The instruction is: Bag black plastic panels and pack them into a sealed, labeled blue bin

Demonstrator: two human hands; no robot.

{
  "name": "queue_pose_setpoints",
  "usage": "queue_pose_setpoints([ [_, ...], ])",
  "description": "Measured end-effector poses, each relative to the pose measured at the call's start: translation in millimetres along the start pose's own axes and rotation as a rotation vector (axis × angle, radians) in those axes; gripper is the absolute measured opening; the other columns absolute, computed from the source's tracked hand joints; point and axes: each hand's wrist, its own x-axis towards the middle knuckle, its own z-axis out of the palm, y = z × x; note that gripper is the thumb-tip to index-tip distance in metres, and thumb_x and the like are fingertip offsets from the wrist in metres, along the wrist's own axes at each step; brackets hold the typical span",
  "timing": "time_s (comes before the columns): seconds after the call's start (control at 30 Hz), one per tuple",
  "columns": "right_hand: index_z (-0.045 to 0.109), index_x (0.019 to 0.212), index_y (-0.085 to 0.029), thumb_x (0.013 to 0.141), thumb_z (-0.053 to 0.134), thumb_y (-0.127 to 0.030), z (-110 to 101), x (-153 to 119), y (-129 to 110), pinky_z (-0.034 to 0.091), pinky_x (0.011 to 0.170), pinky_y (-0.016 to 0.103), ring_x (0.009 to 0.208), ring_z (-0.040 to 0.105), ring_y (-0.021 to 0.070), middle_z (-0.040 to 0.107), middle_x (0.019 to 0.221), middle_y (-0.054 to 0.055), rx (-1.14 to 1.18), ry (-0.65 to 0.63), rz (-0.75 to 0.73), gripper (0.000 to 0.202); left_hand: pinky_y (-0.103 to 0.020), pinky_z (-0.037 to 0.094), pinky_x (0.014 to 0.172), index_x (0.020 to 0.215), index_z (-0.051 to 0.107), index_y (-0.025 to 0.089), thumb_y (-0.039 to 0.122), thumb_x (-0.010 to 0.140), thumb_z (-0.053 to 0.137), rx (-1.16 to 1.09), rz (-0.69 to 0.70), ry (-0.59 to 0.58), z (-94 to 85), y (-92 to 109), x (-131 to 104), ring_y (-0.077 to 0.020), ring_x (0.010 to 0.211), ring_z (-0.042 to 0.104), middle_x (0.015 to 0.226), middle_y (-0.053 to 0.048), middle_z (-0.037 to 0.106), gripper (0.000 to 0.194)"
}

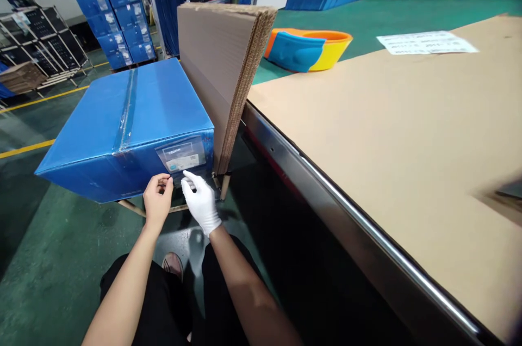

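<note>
A large blue box (138, 106) with clear tape across its top rests on a low stand. On its near side is a clear plastic pouch (180, 153) with a white label in it. My bare left hand (158, 199) is just below the pouch's left corner, thumb and fingertips drawn together; whatever they pinch is too small to make out. Close beside it, my right hand (200, 202) wears a white glove. Its forefinger and thumb reach toward the pouch's lower edge with a gap between them, and I see nothing held there.
Flat cardboard sheets (222, 74) stand upright against the box's right side. A metal-edged table (379, 144) to the right bears brown board, a printed paper (426, 42) and a multicoloured ring-shaped item (305, 51). Blue boxes (116, 19) are stacked behind.
</note>
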Motion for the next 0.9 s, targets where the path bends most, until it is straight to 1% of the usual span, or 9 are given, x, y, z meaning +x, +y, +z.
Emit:
queue_pose_setpoints([
  [0.07,0.073,0.121,-0.015,0.094,0.057,-0.029,-3.9,0.1,2.8,0.059,0.079,0.03,0.079,0.07,0.0164,0.077,0.095,0.009,-0.036,0.026,-0.012,0.034,-0.027,0.057,0.074,0.1,0.07,0.02,0.036,0.092,0.066,0.035,0.03,-0.007,2.2,-2.7,-0.2,-0.0161,0.082,0.066,0.091,-0.004,0.068,0.018],
  [0.17,0.069,0.126,-0.013,0.094,0.057,-0.027,-9.6,1.5,6.5,0.06,0.077,0.032,0.08,0.072,0.0179,0.077,0.097,0.01,-0.058,0.076,-0.014,0.036,-0.028,0.058,0.076,0.103,0.069,0.021,0.034,0.092,0.066,0.071,0.072,-0.002,4.8,-6.3,0.3,-0.0167,0.087,0.068,0.098,-0.005,0.068,0.018],
  [0.27,0.07,0.118,-0.016,0.094,0.059,-0.026,-12.7,2.3,4.0,0.061,0.081,0.033,0.086,0.073,0.0185,0.076,0.103,0.011,-0.097,0.127,-0.074,0.029,-0.028,0.059,0.078,0.106,0.068,0.021,0.033,0.093,0.066,0.076,0.095,0.016,5.7,-7.1,1.2,-0.0167,0.089,0.068,0.1,-0.006,0.068,0.018],
  [0.37,0.071,0.104,-0.018,0.094,0.062,-0.028,-17.2,2.9,-9.6,0.06,0.088,0.035,0.091,0.072,0.02,0.075,0.101,0.011,-0.148,0.186,-0.168,0.017,-0.028,0.058,0.078,0.104,0.069,0.021,0.033,0.093,0.065,0.079,0.109,0.019,5.6,-5.0,1.2,-0.0163,0.088,0.068,0.099,-0.005,0.068,0.017],
  [0.47,0.069,0.109,-0.018,0.096,0.06,-0.029,-31.3,9.7,-36.6,0.058,0.094,0.037,0.098,0.07,0.0216,0.073,0.106,0.012,-0.218,0.167,-0.222,0.019,-0.027,0.057,0.076,0.103,0.069,0.021,0.032,0.094,0.064,0.081,0.11,0.023,5.1,-0.5,-0.7,-0.0164,0.087,0.067,0.097,-0.005,0.068,0.015],
  [0.57,0.065,0.129,-0.021,0.099,0.055,-0.03,-53.1,30.2,-73.7,0.057,0.095,0.037,0.096,0.069,0.0211,0.072,0.111,0.011,-0.373,0.056,-0.258,0.033,-0.027,0.057,0.075,0.102,0.068,0.021,0.03,0.095,0.062,0.08,0.112,0.015,4.5,6.7,-4.0,-0.017,0.086,0.067,0.095,-0.005,0.068,0.013],
  [0.67,0.065,0.135,-0.023,0.098,0.056,-0.028,-68.1,60.5,-109.6,0.056,0.091,0.034,0.087,0.068,0.0199,0.073,0.1,0.007,-0.614,-0.145,-0.303,0.038,-0.027,0.056,0.075,0.101,0.068,0.021,0.028,0.095,0.062,0.088,0.109,-0.006,3.1,15.3,-6.5,-0.0171,0.085,0.067,0.095,-0.005,0.068,0.011],
  [0.8,0.068,0.133,-0.025,0.093,0.064,-0.023,-65.3,91.8,-137.3,0.054,0.09,0.032,0.093,0.071,0.0215,0.077,0.105,0.005,-0.948,-0.485,-0.279,0.041,-0.027,0.054,0.075,0.098,0.068,0.021,0.024,0.095,0.06,0.054,0.104,-0.028,1.9,21.9,-7.1,-0.0162,0.08,0.066,0.092,-0.004,0.068,0.009],
  [0.9,0.068,0.132,-0.026,0.094,0.062,-0.027,-56.2,100.1,-145.8,0.053,0.09,0.032,0.102,0.072,0.0238,0.078,0.114,0.006,-1.122,-0.567,-0.231,0.039,-0.027,0.054,0.073,0.098,0.068,0.021,0.023,0.095,0.058,0.0,0.093,-0.038,3.5,20.7,-6.5,-0.0157,0.078,0.064,0.09,-0.004,0.067,0.01],
])
